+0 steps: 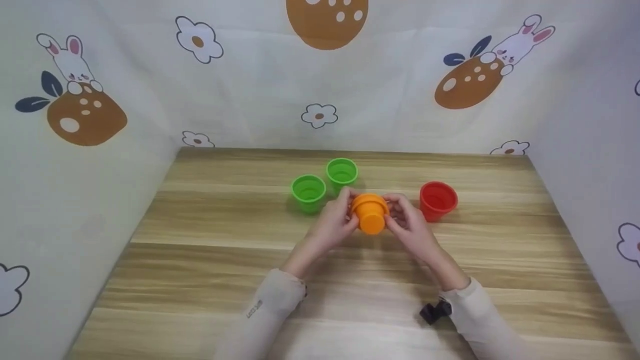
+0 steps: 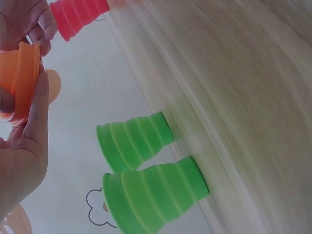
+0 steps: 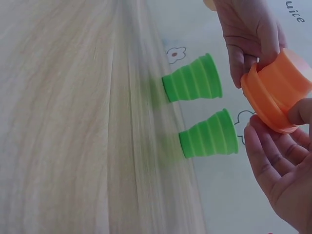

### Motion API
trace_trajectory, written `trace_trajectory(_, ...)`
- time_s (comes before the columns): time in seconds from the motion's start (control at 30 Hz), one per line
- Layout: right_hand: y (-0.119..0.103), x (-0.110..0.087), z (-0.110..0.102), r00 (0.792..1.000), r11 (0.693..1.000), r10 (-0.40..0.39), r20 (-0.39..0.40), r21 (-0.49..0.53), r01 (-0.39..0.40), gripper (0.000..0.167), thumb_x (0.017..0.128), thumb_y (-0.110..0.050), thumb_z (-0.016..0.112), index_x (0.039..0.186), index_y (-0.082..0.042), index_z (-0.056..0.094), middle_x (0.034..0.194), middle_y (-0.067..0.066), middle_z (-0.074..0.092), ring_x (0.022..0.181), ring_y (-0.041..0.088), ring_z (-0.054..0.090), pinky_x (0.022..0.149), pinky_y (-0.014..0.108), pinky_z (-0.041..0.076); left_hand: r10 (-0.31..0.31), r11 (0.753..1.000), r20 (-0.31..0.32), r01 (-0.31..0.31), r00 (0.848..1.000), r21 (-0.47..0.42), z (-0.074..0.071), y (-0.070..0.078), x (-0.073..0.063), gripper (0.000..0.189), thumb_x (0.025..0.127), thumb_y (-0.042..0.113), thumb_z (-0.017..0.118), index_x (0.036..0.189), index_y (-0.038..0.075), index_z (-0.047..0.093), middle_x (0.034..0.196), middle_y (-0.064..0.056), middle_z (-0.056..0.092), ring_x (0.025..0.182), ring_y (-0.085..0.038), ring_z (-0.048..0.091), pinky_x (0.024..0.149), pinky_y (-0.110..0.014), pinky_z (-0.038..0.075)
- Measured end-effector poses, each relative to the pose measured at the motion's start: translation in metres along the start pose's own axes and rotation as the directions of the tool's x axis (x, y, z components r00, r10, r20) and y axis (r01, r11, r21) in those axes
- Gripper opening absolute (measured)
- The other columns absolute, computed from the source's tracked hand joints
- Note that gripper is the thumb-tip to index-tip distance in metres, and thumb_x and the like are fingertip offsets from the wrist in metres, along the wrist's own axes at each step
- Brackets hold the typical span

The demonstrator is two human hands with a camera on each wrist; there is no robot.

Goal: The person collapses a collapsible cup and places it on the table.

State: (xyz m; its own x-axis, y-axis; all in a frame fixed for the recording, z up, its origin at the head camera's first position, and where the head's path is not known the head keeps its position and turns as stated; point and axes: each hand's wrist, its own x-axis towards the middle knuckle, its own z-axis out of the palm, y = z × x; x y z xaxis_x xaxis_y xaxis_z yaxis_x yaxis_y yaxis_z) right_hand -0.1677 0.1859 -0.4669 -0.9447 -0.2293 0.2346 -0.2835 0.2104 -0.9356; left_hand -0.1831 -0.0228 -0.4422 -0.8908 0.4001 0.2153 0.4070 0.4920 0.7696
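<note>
Already, green cups (image 1: 308, 195) (image 1: 342, 172) and red cup (image 1: 438, 202) stand extended, while both hands' (image 1: 335, 220) (image 1: 411, 224) fingers hold the orange cup (image 1: 371, 215), seemingly half-folded.

Soft light (wrist views hazy)

Left hand (image 1: 336, 223) and right hand (image 1: 414, 229), gripping from opposite sides, seen from the head.
The sleeved left forearm (image 1: 272, 310) enters from seven o'clock, angled toward one; the sleeved right forearm (image 1: 480, 312) enters from five, angled toward eleven. The left hand lies at nine o'clock of the right; in each, the thumb opposes bent fingers.
</note>
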Motion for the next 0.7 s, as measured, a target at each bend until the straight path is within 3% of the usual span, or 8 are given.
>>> trace_trajectory(0.17, 0.002, -0.001, 0.001, 0.998, 0.997, -0.002, 0.071, 0.083, -0.004, 0.046, 0.091, 0.007, 0.059, 0.135, 0.003, 0.045, 0.119, 0.022, 0.067, 0.094, 0.012, 0.068, 0.082, 0.029, 0.061, -0.007, 0.999, -0.048, 0.005, 0.999, -0.036, 0.001, 0.000, -0.001, 0.037, 0.090, -0.002, 0.057, 0.124, 0.004, 0.045, 0.105, -0.016, 0.070, 0.078, -0.017, 0.062, 0.069, -0.022, 0.055)
trace_trajectory(0.33, 0.002, -0.001, 0.004, 0.995, 0.992, 0.020, 0.096, 0.124, -0.032, 0.054, 0.090, 0.005, 0.064, 0.138, 0.000, 0.041, 0.124, 0.009, 0.067, 0.098, 0.013, 0.068, 0.086, 0.029, 0.060, 0.004, 0.995, -0.054, -0.009, 0.999, -0.099, 0.001, -0.001, 0.000, 0.037, 0.090, -0.003, 0.055, 0.124, 0.003, 0.042, 0.110, -0.019, 0.070, 0.084, -0.020, 0.063, 0.073, -0.023, 0.055)
trace_trajectory(0.5, -0.001, -0.001, 0.005, 1.000, 0.995, 0.027, -0.007, 0.094, -0.026, 0.052, 0.087, 0.008, 0.065, 0.135, 0.001, 0.047, 0.119, -0.001, 0.068, 0.100, 0.011, 0.065, 0.087, 0.022, 0.055, 0.037, 0.980, 0.056, -0.026, 0.998, -0.198, -0.004, 0.000, 0.000, 0.042, 0.090, -0.004, 0.054, 0.129, 0.004, 0.039, 0.124, -0.017, 0.066, 0.106, -0.023, 0.065, 0.089, -0.026, 0.057)
trace_trajectory(0.7, -0.003, 0.002, 0.003, 0.999, 1.000, -0.007, -0.043, 0.030, 0.008, 0.051, 0.086, 0.011, 0.061, 0.135, 0.000, 0.052, 0.114, 0.005, 0.066, 0.097, 0.010, 0.064, 0.084, 0.020, 0.056, 0.047, 0.950, 0.169, 0.008, 0.985, -0.312, -0.011, -0.003, -0.001, 0.048, 0.091, 0.002, 0.057, 0.136, 0.008, 0.042, 0.138, -0.013, 0.058, 0.127, -0.023, 0.058, 0.109, -0.037, 0.049)
